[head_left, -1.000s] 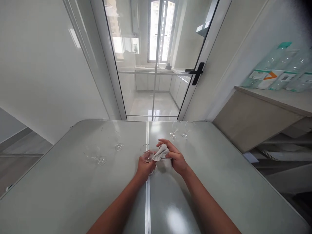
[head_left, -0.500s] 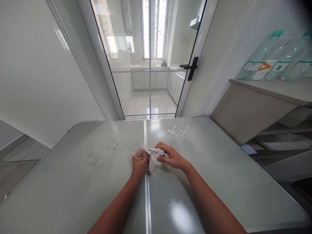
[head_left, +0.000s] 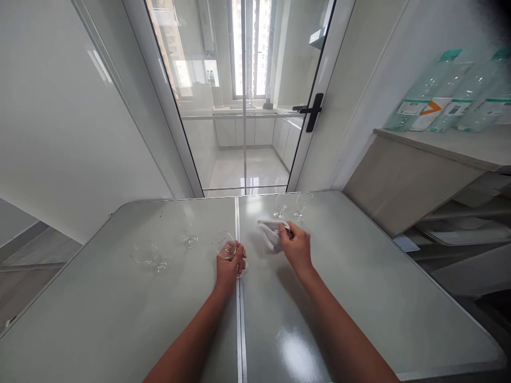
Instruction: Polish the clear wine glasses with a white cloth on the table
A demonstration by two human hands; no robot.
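In the middle of the table, my left hand is closed round a clear stemmed wine glass, tilted with its bowl to the upper left and its foot showing past my fingers. My right hand grips a white cloth, which hangs to the left of my fingers, apart from the glass and slightly blurred. Just beyond the cloth stand two more wine glasses, one on the left and one on the right.
On the table's left half are a wine glass and another, seemingly tilted glass. A metal seam splits the grey table. Behind it is a glass door. Plastic bottles stand on a shelf at the right.
My right hand has moved up and to the right with the white cloth, away from the glass. My left hand stays in place, and more of the glass's foot shows.
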